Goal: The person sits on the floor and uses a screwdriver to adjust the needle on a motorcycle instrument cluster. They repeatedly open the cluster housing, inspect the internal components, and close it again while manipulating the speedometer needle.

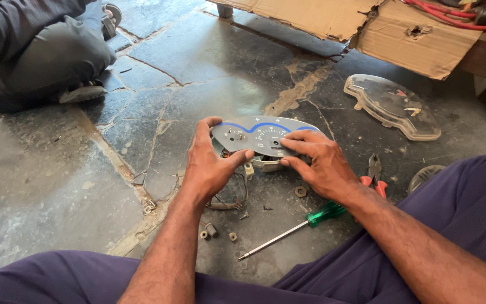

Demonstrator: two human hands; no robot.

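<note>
the grey, oval instrument cluster panel with its blue curved stripe and small dials (262, 137) was held just above the dark stone floor (57, 186), in front of the seated person's knees. its long axis ran left to right across the view, so each hand took one end. the left hand (209, 166) was closed on the left end, thumb across the face near the lower edge and fingers curled over the upper left rim. the right hand (319, 163) lay on the right part of the face, fingers pressed flat on the dial area and thumb tucked under the lower edge, gripping the panel. both hands were equally close to it; neither was free. a pale plastic housing showed just under the panel, touching it, with thin dark wires (229, 197) trailing down to the floor.

near the right wrist lay a screwdriver with a green transparent handle (291, 229), its shaft pointing toward the left forearm. pliers with red grips (375, 174) lay just beyond the right hand. small nuts and fittings (217, 232) were scattered beneath the panel. a clear, oval plastic lens cover (392, 107) lay well apart to the right, below torn brown cardboard (417, 39). another person in grey clothes (35, 53) crouched at the far left, well apart.
</note>
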